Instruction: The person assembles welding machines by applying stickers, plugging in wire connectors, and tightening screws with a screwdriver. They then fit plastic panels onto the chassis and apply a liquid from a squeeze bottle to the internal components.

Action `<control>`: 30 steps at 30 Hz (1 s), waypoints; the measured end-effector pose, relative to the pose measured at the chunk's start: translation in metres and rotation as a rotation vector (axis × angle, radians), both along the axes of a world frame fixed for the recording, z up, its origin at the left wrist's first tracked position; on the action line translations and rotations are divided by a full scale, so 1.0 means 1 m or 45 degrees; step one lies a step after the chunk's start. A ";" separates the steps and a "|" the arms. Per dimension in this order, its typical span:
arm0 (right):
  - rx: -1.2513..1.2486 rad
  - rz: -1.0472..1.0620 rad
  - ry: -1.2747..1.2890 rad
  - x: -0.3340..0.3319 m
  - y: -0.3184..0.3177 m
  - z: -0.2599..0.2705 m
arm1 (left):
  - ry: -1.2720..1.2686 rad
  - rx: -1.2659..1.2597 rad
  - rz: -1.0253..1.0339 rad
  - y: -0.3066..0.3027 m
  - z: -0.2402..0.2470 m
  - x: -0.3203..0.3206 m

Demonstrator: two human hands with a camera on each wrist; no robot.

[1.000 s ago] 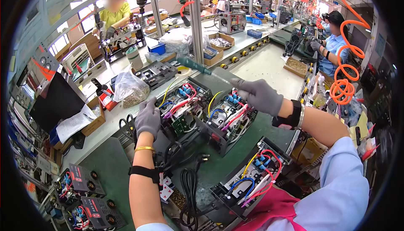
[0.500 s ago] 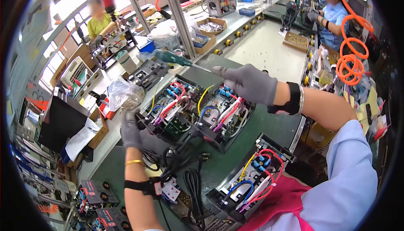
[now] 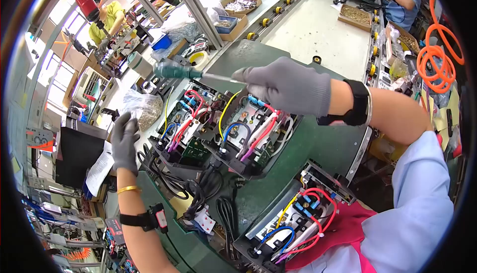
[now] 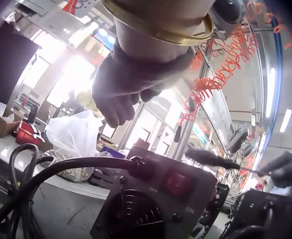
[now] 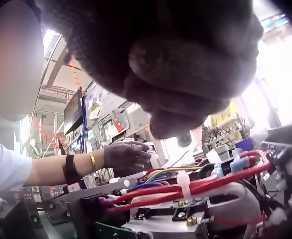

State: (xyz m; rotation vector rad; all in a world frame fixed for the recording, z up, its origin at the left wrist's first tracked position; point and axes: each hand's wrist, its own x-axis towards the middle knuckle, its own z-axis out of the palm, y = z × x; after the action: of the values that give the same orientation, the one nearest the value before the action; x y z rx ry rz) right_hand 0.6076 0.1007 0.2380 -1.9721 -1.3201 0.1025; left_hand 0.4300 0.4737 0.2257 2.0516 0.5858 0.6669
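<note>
My gloved right hand (image 3: 290, 86) pinches a screwdriver (image 3: 176, 71) by its metal shaft, the green handle pointing left. It is held above two opened electrical units, a left one (image 3: 186, 119) and a right one (image 3: 248, 131), with red, blue and yellow wires. My gloved left hand (image 3: 124, 141) is raised left of them, fingers loosely bent and holding nothing. In the left wrist view, a unit's end panel with a red power switch (image 4: 178, 183) and a fan grille lies below that hand. A third opened unit (image 3: 293, 223) sits close to my body.
Black power cords (image 3: 203, 183) lie coiled on the green work surface (image 3: 318, 148). A plastic bag of small parts (image 3: 144, 109) and a tape roll (image 3: 199, 60) are behind. An orange coiled hose (image 3: 437, 69) hangs at right. Two people work farther off.
My left hand has come off the left unit and moved left. My right hand keeps the screwdriver, which has shifted left over the units. The head view has turned and tilted down.
</note>
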 end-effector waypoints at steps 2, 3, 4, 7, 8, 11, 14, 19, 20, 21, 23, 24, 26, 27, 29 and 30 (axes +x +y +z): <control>0.101 0.007 0.039 0.007 -0.002 -0.013 | 0.139 0.412 -0.176 -0.019 -0.002 0.017; 0.124 0.014 0.051 0.008 -0.004 -0.014 | 0.241 0.683 -0.270 -0.038 0.000 0.025; 0.146 0.021 0.062 0.008 -0.006 -0.015 | 0.321 0.915 -0.425 -0.050 0.003 0.034; 0.190 0.018 0.198 0.006 -0.011 -0.016 | 0.524 1.005 -0.465 -0.066 -0.012 0.051; 0.162 -0.001 0.260 0.005 -0.014 -0.012 | 0.530 0.995 -0.458 -0.067 -0.015 0.055; 0.107 -0.030 0.364 0.006 -0.020 -0.007 | 0.494 0.930 -0.458 -0.069 -0.019 0.061; 0.094 0.001 0.361 0.009 -0.020 -0.009 | 0.373 0.818 -0.491 -0.070 -0.023 0.059; 0.020 0.012 0.384 0.006 -0.018 -0.008 | 0.253 0.827 -0.474 -0.065 -0.032 0.066; -0.081 -0.009 0.336 0.008 -0.018 -0.011 | 0.228 0.909 -0.492 -0.065 -0.031 0.066; -0.048 0.003 0.196 0.012 -0.018 -0.015 | 0.215 0.891 -0.445 -0.064 -0.033 0.065; 0.018 0.029 -0.083 0.018 -0.017 -0.021 | 0.192 0.855 -0.349 -0.060 -0.037 0.063; 0.083 -0.007 -0.072 0.018 -0.016 -0.020 | 0.377 0.901 -0.184 -0.060 -0.036 0.060; 0.049 -0.038 -0.066 0.014 -0.013 -0.014 | 0.309 0.732 -0.151 -0.048 -0.042 0.062; -0.050 -0.035 -0.074 0.011 -0.011 -0.008 | 0.276 0.646 -0.136 -0.043 -0.045 0.062; -0.567 0.025 -0.128 0.008 -0.009 0.011 | 0.251 0.593 -0.139 -0.034 -0.051 0.062; -0.513 0.102 -0.334 0.012 -0.009 0.000 | 0.220 0.589 -0.141 -0.030 -0.055 0.062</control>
State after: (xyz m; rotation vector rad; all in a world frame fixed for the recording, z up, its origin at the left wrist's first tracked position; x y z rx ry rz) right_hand 0.6195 0.0917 0.2380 -2.3297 -1.6497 0.1627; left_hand 0.4922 0.4435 0.1711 2.5727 0.4374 0.6027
